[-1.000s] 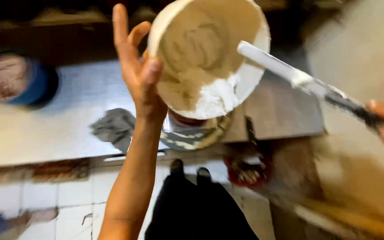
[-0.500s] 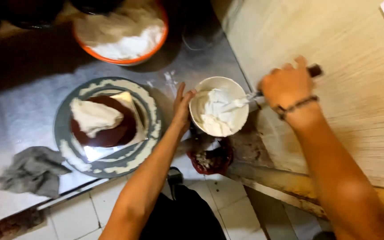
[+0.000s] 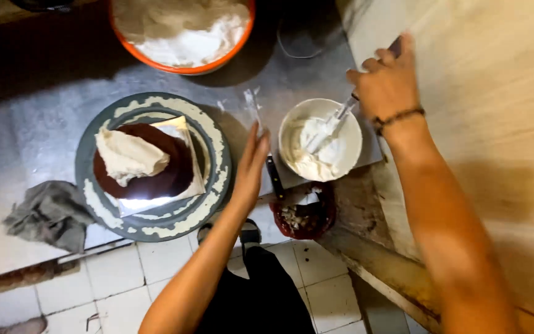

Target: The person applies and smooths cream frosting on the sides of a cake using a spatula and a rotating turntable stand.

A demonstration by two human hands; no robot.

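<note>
My right hand [image 3: 388, 83] grips the dark handle of a palette knife [image 3: 334, 122] whose blade dips into the white cream of a small white bowl [image 3: 292, 127] on the steel counter. My left hand [image 3: 252, 162] is flat and open, fingers together, hovering just left of that bowl and holding nothing. Further left a dark chocolate cake [image 3: 162, 176] with a lump of white cream [image 3: 128, 154] on top sits on a silver board upon a grey, cream-smeared turntable [image 3: 212, 179].
A large orange bowl [image 3: 183, 65] of cream stands at the back. A grey rag [image 3: 49, 213] lies at the counter's left front edge. A dark red container [image 3: 304, 219] sits below the counter edge, a wooden panel [image 3: 495, 136] on the right, tiled floor below.
My left hand has let go of the small bowl, which now rests on the counter. My right hand has shifted up and right, knife still in the cream.
</note>
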